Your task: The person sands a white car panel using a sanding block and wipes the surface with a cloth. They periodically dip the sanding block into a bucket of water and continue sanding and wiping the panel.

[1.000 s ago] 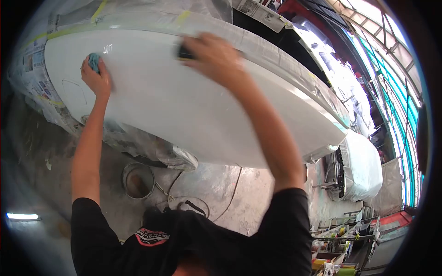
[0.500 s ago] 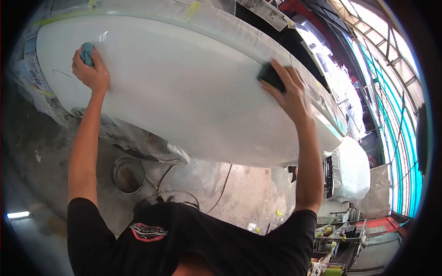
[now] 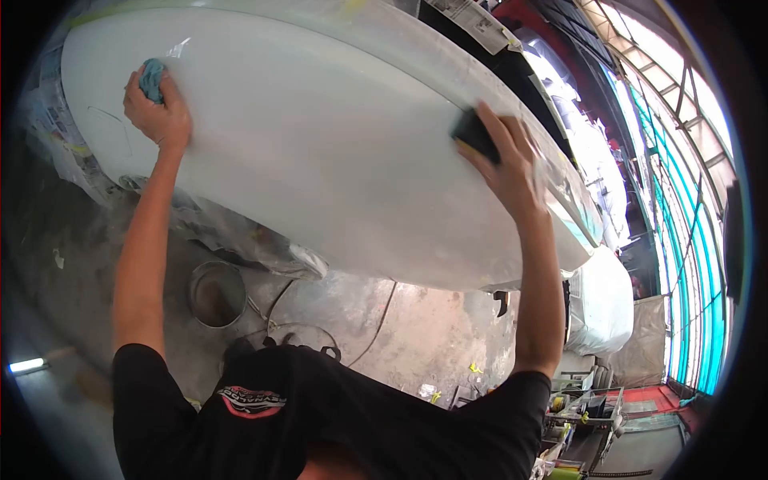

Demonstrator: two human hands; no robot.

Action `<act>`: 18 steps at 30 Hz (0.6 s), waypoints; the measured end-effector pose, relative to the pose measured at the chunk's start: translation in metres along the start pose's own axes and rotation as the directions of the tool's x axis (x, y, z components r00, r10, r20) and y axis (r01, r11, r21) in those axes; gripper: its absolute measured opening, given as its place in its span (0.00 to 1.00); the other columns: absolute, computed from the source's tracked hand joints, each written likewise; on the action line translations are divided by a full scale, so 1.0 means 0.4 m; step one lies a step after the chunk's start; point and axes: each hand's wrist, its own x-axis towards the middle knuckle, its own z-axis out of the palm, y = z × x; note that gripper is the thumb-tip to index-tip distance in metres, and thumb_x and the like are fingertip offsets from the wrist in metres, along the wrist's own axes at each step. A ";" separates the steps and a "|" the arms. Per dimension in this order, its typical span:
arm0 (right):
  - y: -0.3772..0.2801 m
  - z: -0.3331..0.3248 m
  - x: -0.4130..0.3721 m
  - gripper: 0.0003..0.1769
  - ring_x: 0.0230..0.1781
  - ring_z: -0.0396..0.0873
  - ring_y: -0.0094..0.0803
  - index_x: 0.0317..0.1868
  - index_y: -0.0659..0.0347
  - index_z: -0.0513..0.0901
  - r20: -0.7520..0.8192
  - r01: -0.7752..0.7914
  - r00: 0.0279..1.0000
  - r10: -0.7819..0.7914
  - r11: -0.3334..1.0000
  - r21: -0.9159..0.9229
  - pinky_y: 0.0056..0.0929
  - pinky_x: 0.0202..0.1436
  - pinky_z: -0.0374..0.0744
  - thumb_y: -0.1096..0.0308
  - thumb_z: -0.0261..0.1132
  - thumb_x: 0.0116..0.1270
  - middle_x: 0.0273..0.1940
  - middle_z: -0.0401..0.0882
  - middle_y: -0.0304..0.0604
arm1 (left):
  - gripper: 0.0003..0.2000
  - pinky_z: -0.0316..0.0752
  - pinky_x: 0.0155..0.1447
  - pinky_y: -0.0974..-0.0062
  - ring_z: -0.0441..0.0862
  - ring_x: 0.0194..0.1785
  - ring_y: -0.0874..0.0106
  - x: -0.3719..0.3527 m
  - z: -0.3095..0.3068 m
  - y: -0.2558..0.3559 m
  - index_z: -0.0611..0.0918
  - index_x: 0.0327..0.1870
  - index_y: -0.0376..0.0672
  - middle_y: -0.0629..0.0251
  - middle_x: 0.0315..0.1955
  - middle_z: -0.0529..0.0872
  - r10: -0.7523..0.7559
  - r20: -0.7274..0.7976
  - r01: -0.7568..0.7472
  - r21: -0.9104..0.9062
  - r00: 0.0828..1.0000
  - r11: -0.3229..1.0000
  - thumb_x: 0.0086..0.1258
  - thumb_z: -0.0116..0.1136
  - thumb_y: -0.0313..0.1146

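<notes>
A large pale car body panel (image 3: 320, 144) stretches across the view, with masking paper and plastic along its edges. On its left part my left hand (image 3: 164, 116) is closed around a crumpled blue-green cloth (image 3: 151, 81). My right hand (image 3: 512, 164) grips a dark block (image 3: 478, 136) near the panel's upper right edge; its fingers lie over the far side and the thumb is below. The block's underside, towards the panel, is hidden.
A round metal bucket (image 3: 218, 294) stands on the concrete floor below the panel, beside a dark hose (image 3: 280, 302). Another plastic-covered vehicle part (image 3: 600, 300) is at right. Cluttered shelves (image 3: 588, 416) stand at lower right.
The view has shifted slightly. My right hand and the dark block sit a little further right against the panel. My left hand still holds the cloth in nearly the same place.
</notes>
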 end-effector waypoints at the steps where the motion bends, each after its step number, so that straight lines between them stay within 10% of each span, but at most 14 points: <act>1: -0.055 0.033 0.070 0.38 0.51 0.83 0.42 0.69 0.47 0.81 -0.004 0.064 0.998 -0.064 0.998 -0.024 0.44 0.55 0.83 0.54 0.81 0.57 0.47 0.82 0.41 | 0.22 0.72 0.66 0.52 0.78 0.61 0.46 -0.003 0.000 -0.008 0.81 0.62 0.35 0.43 0.59 0.82 0.009 0.000 -0.009 -0.011 1.000 1.000 0.74 0.66 0.39; 7: -0.367 0.176 0.401 0.31 0.52 0.84 0.44 0.62 0.53 0.78 -0.036 0.228 0.972 -0.231 0.971 -0.073 0.45 0.52 0.83 0.53 0.78 0.62 0.48 0.83 0.46 | 0.23 0.67 0.72 0.47 0.74 0.68 0.44 -0.002 -0.004 -0.020 0.79 0.65 0.40 0.46 0.65 0.80 0.024 -0.001 -0.024 -0.090 1.000 0.996 0.73 0.66 0.40; 18: -0.352 0.161 0.361 0.38 0.51 0.83 0.47 0.71 0.49 0.77 0.010 0.107 0.994 -0.107 0.992 -0.059 0.47 0.53 0.83 0.52 0.78 0.62 0.47 0.82 0.44 | 0.23 0.64 0.75 0.51 0.73 0.70 0.48 -0.007 -0.009 0.003 0.80 0.65 0.40 0.49 0.66 0.80 -0.047 -0.033 0.044 -0.095 0.998 0.994 0.71 0.67 0.35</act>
